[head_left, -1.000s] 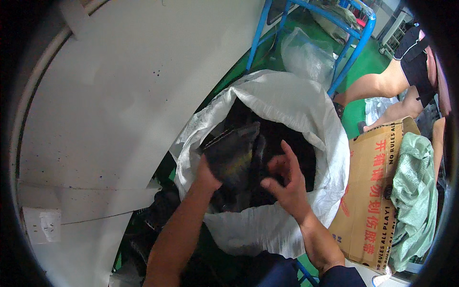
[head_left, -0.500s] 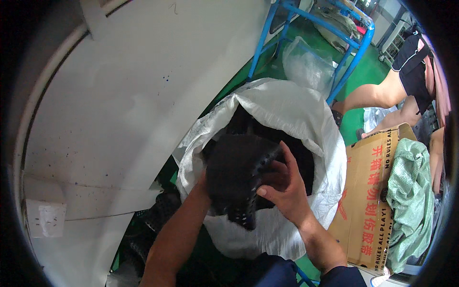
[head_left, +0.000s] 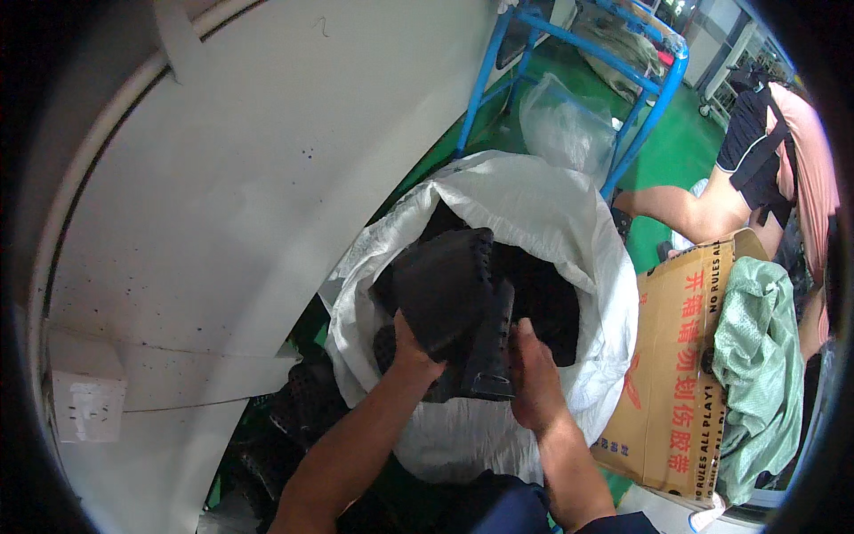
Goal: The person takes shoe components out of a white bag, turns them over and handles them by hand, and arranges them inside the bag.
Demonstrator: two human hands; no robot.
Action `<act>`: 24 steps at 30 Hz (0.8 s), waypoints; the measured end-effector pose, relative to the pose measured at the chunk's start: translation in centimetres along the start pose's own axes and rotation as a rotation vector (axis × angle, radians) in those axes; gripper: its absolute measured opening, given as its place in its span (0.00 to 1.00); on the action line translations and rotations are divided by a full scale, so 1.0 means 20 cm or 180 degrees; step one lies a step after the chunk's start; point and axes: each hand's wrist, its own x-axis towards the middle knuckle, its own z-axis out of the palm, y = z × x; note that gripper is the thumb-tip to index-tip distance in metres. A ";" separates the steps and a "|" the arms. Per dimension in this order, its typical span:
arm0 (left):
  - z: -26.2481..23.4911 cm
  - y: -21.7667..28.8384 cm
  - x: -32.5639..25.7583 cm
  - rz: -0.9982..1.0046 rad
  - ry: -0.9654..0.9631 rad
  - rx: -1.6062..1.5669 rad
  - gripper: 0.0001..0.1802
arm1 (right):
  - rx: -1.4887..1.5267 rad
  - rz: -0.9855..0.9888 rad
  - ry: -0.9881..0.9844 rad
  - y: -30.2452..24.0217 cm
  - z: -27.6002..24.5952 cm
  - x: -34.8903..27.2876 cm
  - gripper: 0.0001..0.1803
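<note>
Above the mouth of a white woven sack [head_left: 614, 267], my two hands hold a bundle of dark, sheet-like black pieces [head_left: 440, 289] with small holes or notches along their edges; their exact kind is unclear. My left hand [head_left: 415, 351] grips the lower left side, its fingers partly hidden under the bundle. At the right, my right hand [head_left: 536, 378] closes on the edge of a narrower, upright black part [head_left: 489, 351], some fingers out of sight behind it. More black material [head_left: 543, 294] lies inside the sack.
A white panel [head_left: 222, 222] stands along the left. More black pieces [head_left: 307, 400] lie on the floor beside the sack. To the right are a cardboard box [head_left: 667, 383] and green woven cloth [head_left: 756, 356]. A blue metal frame [head_left: 587, 40], clear plastic bag [head_left: 565, 125] and another person [head_left: 747, 160] are beyond.
The bundle has turned and spread, showing a narrower part at its right. My left hand has shifted right and my right hand has moved lower along the side.
</note>
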 end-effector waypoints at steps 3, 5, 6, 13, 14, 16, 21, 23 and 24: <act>-0.06 -0.03 0.04 -0.0144 -0.0041 0.0349 0.27 | 0.1264 0.0618 -0.0936 0.03 -0.04 -0.05 0.23; -0.07 -0.02 0.05 -0.0197 -0.0099 0.0642 0.27 | 0.1143 0.0323 -0.1338 0.10 -0.07 -0.07 0.26; -0.07 0.01 0.04 -0.0213 -0.0114 0.0766 0.27 | 0.0718 0.0270 -0.1275 0.12 -0.09 -0.07 0.27; 0.00 0.02 0.04 0.0109 -0.0167 0.1433 0.26 | 0.1481 0.0503 -0.1095 0.01 0.01 -0.05 0.25; 0.02 0.03 0.05 0.0236 -0.0143 0.1510 0.26 | 0.1498 0.0528 -0.1084 -0.03 0.02 -0.03 0.25; 0.05 0.12 0.08 0.0400 -0.0108 0.1468 0.26 | 0.2398 0.0485 -0.1708 -0.09 0.05 -0.01 0.26; 0.09 0.24 0.13 0.0404 -0.0130 0.1267 0.26 | 0.1809 0.0315 -0.1518 -0.19 0.16 -0.03 0.33; 0.06 0.22 0.12 0.0300 -0.0181 0.1295 0.26 | 0.0806 -0.0235 -0.1354 -0.20 0.18 0.01 0.39; 0.05 0.21 0.11 0.0253 -0.0199 0.1315 0.26 | 0.0800 -0.0237 -0.1347 -0.19 0.17 0.00 0.39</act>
